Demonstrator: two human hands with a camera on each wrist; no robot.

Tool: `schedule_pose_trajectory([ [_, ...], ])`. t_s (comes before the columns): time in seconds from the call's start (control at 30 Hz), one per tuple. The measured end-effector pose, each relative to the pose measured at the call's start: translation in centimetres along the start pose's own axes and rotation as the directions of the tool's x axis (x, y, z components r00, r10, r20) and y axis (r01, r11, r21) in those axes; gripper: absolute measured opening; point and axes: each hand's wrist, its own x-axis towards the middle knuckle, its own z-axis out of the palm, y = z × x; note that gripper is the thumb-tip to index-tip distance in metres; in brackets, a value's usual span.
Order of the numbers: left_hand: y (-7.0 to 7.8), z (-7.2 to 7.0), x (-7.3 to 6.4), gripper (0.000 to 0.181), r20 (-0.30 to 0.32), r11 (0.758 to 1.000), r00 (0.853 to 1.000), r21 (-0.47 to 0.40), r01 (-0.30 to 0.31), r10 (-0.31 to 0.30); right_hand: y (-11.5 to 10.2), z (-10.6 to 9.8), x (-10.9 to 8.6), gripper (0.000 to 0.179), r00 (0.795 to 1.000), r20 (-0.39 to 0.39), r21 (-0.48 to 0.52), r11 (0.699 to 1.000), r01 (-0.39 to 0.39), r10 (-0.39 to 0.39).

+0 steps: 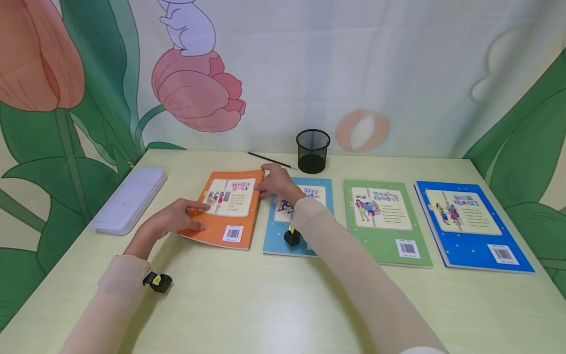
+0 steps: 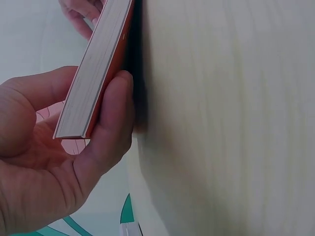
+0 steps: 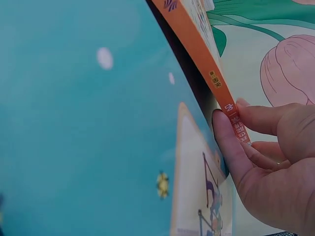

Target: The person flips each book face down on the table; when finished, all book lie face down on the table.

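Both hands hold an orange book point(image 1: 240, 223), its back cover with barcode facing up. My left hand point(image 1: 174, 219) grips its left edge; in the left wrist view the fingers point(image 2: 115, 105) are curled round the page block point(image 2: 93, 73), which stands off the table there. At the upper right corner my right hand point(image 1: 278, 182) pinches the spine, as the right wrist view shows with the thumb and fingertips point(image 3: 253, 118) on the orange spine point(image 3: 206, 64). Just right of it lies a light blue book point(image 1: 276, 243), partly hidden under the right forearm.
Further right lie a green book point(image 1: 384, 238) and a dark blue book point(image 1: 468, 250). A black mesh pen cup point(image 1: 312, 152) stands at the back, with a pencil point(image 1: 271, 160) to its left. A pale pencil case point(image 1: 130, 201) lies at the table's left side.
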Motion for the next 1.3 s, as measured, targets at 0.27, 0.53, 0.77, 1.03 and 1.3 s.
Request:
schedule_pose_trajectory([
  [0.27, -0.32, -0.05, 0.22, 0.062, 0.007, 1.000, 1.000, 0.023, 0.011, -0.011, -0.06, 0.16, 0.19, 0.075, 1.000, 0.001, -0.026, 1.000, -0.006, 0.006],
  [0.53, -0.35, -0.13, -0.03, 0.065, 0.013, 0.998, 0.999, 0.049, 0.039, -0.040, -0.16, 0.13, -0.13, 0.075, 1.000, 0.010, -0.068, 0.997, 0.021, -0.021],
  [0.77, -0.28, -0.08, -0.23, 0.067, 0.023, 0.997, 0.998, 0.044, 0.062, -0.063, -0.29, 0.08, -0.24, 0.075, 1.000, 0.013, -0.077, 0.997, 0.009, -0.008],
  [1.03, -0.36, -0.14, -0.25, 0.067, 0.020, 0.996, 0.998, 0.065, 0.063, -0.064, -0.29, 0.06, 0.00, 0.074, 1.000, 0.017, -0.122, 0.992, 0.019, -0.017],
  [1.3, 0.04, -0.18, -0.52, 0.068, 0.008, 0.995, 0.997, 0.071, 0.071, -0.072, -0.54, -0.07, -0.06, 0.072, 0.999, 0.030, -0.111, 0.993, 0.033, -0.030],
])
